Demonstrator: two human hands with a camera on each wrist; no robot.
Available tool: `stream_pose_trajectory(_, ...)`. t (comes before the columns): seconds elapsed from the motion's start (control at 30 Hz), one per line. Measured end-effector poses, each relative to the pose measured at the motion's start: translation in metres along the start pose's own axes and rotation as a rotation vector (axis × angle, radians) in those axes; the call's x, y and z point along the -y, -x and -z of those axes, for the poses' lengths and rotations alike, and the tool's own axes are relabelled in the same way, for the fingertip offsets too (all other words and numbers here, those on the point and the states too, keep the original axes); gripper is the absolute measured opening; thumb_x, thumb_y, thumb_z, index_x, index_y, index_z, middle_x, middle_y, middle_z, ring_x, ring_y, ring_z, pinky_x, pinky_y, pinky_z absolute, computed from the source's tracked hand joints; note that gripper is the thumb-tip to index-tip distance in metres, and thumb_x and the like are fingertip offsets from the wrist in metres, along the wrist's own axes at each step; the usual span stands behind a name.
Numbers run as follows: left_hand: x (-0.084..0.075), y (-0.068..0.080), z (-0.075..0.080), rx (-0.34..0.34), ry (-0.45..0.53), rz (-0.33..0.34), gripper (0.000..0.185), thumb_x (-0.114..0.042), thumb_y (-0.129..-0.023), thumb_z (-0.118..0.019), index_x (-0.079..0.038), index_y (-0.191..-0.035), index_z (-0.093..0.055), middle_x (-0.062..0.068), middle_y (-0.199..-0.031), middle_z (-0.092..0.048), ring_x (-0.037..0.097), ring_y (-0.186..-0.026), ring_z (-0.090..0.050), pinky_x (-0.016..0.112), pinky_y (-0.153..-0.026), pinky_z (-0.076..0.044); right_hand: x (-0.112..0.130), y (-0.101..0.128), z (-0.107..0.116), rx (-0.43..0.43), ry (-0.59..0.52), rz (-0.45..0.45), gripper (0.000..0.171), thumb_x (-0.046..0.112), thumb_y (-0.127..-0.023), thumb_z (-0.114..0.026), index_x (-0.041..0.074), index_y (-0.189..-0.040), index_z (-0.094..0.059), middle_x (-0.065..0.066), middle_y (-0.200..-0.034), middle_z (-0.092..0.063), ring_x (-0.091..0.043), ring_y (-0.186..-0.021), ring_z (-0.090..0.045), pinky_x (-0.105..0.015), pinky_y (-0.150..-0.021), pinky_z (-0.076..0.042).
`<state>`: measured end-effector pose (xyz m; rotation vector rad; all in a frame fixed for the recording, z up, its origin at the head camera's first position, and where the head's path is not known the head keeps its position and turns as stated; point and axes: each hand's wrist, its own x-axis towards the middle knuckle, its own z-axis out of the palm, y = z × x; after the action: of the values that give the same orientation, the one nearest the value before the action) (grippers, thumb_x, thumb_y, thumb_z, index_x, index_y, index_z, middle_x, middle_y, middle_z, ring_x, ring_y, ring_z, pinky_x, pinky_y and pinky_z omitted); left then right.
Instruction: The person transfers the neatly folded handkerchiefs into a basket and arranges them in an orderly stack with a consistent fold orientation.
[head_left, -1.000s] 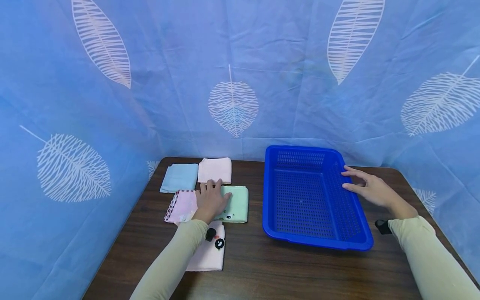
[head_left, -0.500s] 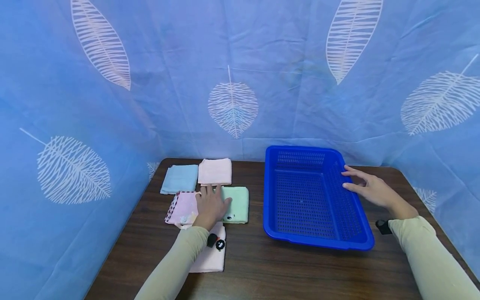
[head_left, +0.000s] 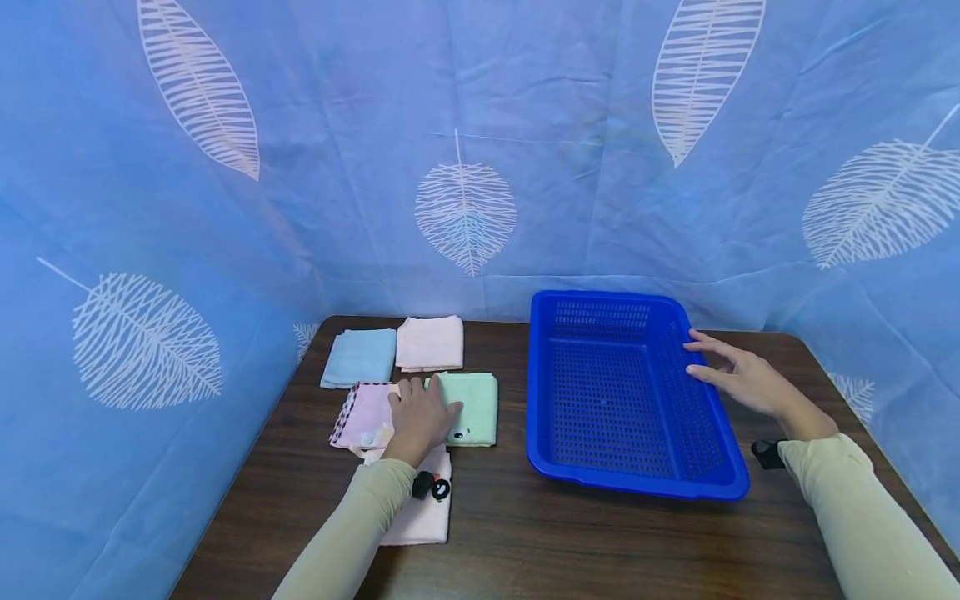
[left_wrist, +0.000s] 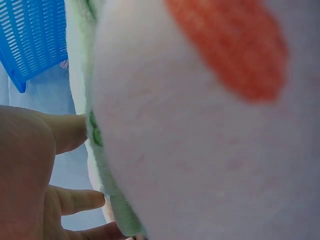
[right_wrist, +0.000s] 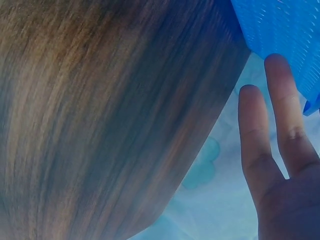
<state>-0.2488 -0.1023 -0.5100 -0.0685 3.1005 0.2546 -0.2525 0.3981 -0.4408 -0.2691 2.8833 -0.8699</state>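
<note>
The left hand (head_left: 422, 412) is laid across the seam between the pink cloth with the dotted border (head_left: 363, 414) and the green cloth (head_left: 474, 407); its fingers are seen bent at the near-left edge of the green cloth, and in the left wrist view the fingertips (left_wrist: 70, 131) are pressed against that cloth's folded edge (left_wrist: 102, 165), so a pinch of the edge is judged likely, though a closed grasp cannot be confirmed. The green cloth is found at mid-table, its long axis running from 6 to 12 o'clock, and its bulk lies at 2 to 3 o'clock from the left fingers. The blue basket (head_left: 555, 467) is placed directly at 3 o'clock of the green cloth, near it but apart, with its long axis likewise running from 6 to 12 o'clock. The right hand (head_left: 738, 379) is rested on the basket's right rim with fingers extended and relaxed; nothing is gripped by it. The left hand is plainly the nearer to the green cloth, the right hand being well apart beyond the basket. A pale blue cloth (head_left: 360, 356) and a pale pink cloth (head_left: 431, 342) are noted at 12 o'clock of the left hand, and a white cloth (head_left: 420, 517) lies under the left wrist at 6 o'clock, all on the dark wooden table (head_left: 525, 542).
</note>
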Motion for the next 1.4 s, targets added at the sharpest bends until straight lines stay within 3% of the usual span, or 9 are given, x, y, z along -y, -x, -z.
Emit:
stream_pose_trajectory(0.17, 0.0, 0.001, 0.0, -0.012, 0.032, -0.003, 0.073, -0.055, -0.095, -0.062, -0.008, -0.15, -0.048, 0.026, -0.137, -0.052, 0.041, -0.129, -0.041, 0.057, -0.102, -0.037, -0.001, 0.0, -0.001, 0.006, -0.018, -0.003, 0.072, 0.052, -0.103, -0.052, 0.017, -0.162, -0.03, -0.024, -0.162, -0.036, -0.046, -0.117, -0.064, -0.054, -0.086, -0.058)
stream_pose_trajectory(0.37, -0.001, -0.001, 0.0, -0.011, 0.114, -0.008, 0.071, -0.049, -0.094, -0.068, -0.005, -0.146, -0.049, 0.026, -0.134, -0.048, 0.041, -0.126, -0.04, 0.058, -0.1, -0.037, -0.003, -0.001, -0.002, 0.007, -0.048, -0.001, 0.066, 0.049, -0.105, -0.052, 0.013, -0.158, -0.036, -0.023, -0.168, -0.023, -0.052, -0.122, -0.059, -0.059, -0.088, -0.057)
stream_pose_trajectory(0.83, -0.003, -0.011, 0.001, 0.049, 0.274, 0.016, 0.069, -0.039, -0.091, -0.076, -0.003, -0.144, -0.05, 0.027, -0.132, -0.046, 0.041, -0.122, -0.043, 0.057, -0.096, -0.044, -0.006, -0.001, -0.006, 0.036, -0.108, -0.003, 0.065, 0.046, -0.106, -0.05, 0.01, -0.158, -0.035, -0.019, -0.172, -0.012, -0.06, -0.137, -0.042, -0.065, -0.094, -0.052)
stream_pose_trajectory(1.23, -0.006, -0.019, -0.001, 0.044, 0.369, 0.071, 0.082, -0.032, -0.084, -0.085, -0.002, -0.148, -0.042, 0.032, -0.136, -0.049, 0.047, -0.128, -0.046, 0.06, -0.105, -0.043, -0.003, 0.001, -0.005, 0.059, -0.107, 0.005, 0.067, 0.048, -0.106, -0.048, 0.011, -0.16, -0.032, -0.017, -0.173, -0.007, -0.061, -0.142, -0.032, -0.067, -0.094, -0.05)
stream_pose_trajectory(1.4, -0.007, -0.02, 0.002, 0.058, 0.449, 0.113, 0.094, -0.027, -0.083, -0.086, -0.001, -0.155, -0.032, 0.034, -0.147, -0.04, 0.049, -0.133, -0.047, 0.059, -0.104, -0.047, -0.004, 0.001, -0.005, 0.062, -0.108, 0.009, 0.065, 0.044, -0.107, -0.048, 0.01, -0.16, -0.031, -0.018, -0.173, -0.006, -0.061, -0.14, -0.034, -0.065, -0.091, -0.052)
